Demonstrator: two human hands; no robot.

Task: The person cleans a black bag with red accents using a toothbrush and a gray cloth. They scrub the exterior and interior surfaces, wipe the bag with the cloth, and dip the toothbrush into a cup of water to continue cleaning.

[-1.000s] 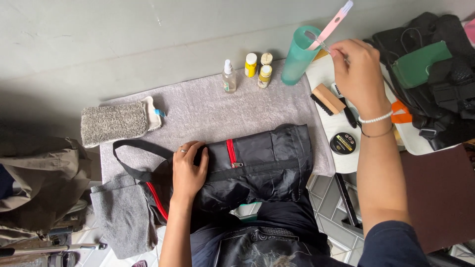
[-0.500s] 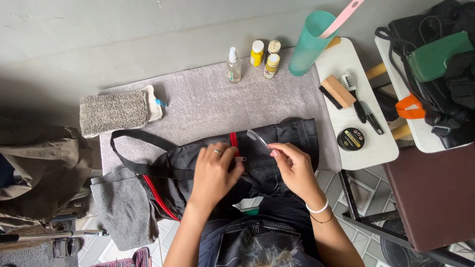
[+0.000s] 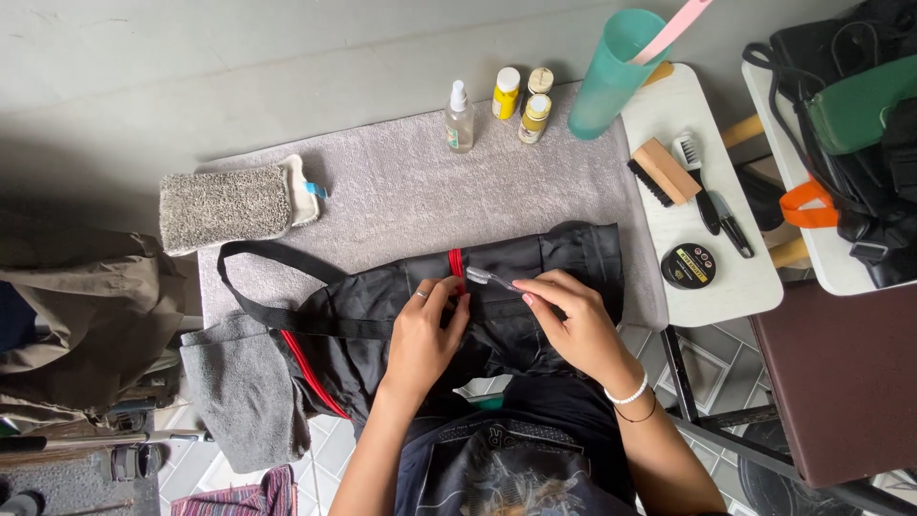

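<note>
Since 1 s ago the right hand (image 3: 571, 320) has come off the white side table (image 3: 712, 287) at 2 o'clock and now sits on the black fabric bag with red zip trim (image 3: 521, 277), w/ a small clear-handled toothbrush (image 3: 491, 278) pinched between thumb and fingers, bristle end pointing to 9 o'clock, right at the red strip. Left hand (image 3: 425, 330) has shifted a little too (0.5 s ago it was nearly the same spot): fingers curled, tips pressing the bag fabric just beside the brush head, nothing gripped that I can see.

Bag lies approx. centre of view on a grey terry towel (image 3: 382, 186), its black strap (image 3: 253, 287) looping out to 9 o'clock.

- Towel's far edge, 12 o'clock: clear spray bottle (image 3: 459, 117), then three small yellow-capped bottles (image 3: 521, 96).
- 1 o'clock: teal plastic cup (image 3: 616, 72) w/ a pink handle sticking out.
- On the side table: wooden-backed brush (image 3: 661, 172), round black tin (image 3: 689, 266).
- 10 o'clock: grey looped scrub pad (image 3: 224, 205).
- 8 o'clock: folded grey cloth (image 3: 244, 387).
</note>
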